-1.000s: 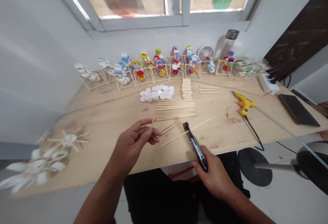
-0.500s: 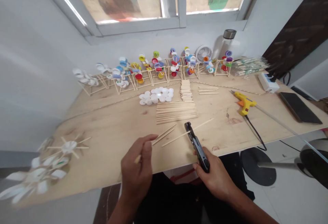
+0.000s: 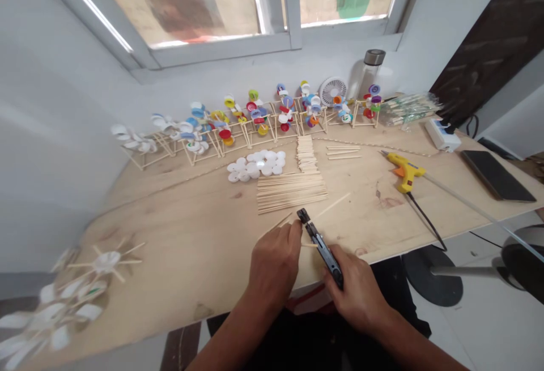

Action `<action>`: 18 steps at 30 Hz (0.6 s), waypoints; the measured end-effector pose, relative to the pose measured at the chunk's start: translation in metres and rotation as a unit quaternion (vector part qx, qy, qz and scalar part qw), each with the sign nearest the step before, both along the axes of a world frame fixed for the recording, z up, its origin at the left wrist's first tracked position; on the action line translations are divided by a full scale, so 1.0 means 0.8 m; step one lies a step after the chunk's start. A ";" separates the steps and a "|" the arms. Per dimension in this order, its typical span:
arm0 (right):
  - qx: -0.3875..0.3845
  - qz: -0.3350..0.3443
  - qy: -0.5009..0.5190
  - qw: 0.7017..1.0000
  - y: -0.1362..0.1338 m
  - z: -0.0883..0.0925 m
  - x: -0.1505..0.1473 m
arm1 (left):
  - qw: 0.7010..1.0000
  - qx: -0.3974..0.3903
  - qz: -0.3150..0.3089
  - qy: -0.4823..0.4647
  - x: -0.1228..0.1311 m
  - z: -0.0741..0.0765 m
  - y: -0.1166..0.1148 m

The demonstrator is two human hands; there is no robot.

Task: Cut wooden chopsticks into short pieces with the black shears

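My right hand (image 3: 355, 286) is wrapped round the handles of a pair of dark pliers (image 3: 325, 252), whose head points away from me over the table. Close against the plier head is my left hand (image 3: 276, 260), its fingers pinched together. A short end of a thin wooden stick (image 3: 309, 245) pokes out beside this hand, toward the pliers; most of it is hidden by the fingers. Another stick (image 3: 335, 204) lies just beyond the pliers, and one more stick (image 3: 283, 221) shows behind my left knuckles.
Bundled long sticks (image 3: 291, 191), short sticks (image 3: 306, 154) and white caps (image 3: 257, 165) lie ahead. Bottle-cap wheels on stick frames (image 3: 284, 113) line the wall. A yellow glue gun (image 3: 406, 170) and phone (image 3: 497, 175) are right; white-bladed wheels (image 3: 106, 261) are left.
My left hand has moved right and slightly forward, up to the plier head, and now covers part of the sticks there. The pliers stay in my right hand.
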State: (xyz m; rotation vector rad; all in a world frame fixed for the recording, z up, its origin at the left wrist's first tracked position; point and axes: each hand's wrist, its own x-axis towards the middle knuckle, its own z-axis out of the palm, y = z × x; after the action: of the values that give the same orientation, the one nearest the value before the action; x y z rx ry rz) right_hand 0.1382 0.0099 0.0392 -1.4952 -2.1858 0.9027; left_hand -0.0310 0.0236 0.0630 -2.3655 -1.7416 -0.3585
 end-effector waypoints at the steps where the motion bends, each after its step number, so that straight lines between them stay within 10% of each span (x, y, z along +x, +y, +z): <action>1: 0.006 -0.002 -0.007 1.000 0.001 -0.001 0.000 | 1.000 -0.001 -0.001 -0.003 -0.001 -0.002 0.001; 18: 0.020 0.036 0.026 0.999 0.021 -0.017 -0.008 | 0.995 0.035 -0.083 -0.052 -0.028 -0.002 0.033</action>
State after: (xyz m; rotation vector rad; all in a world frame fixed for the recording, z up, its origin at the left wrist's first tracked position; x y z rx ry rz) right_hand 0.1319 0.0267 0.0252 -1.3668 -2.2185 0.9045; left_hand -0.0531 0.0497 0.0614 -2.4879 -1.5498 -0.5660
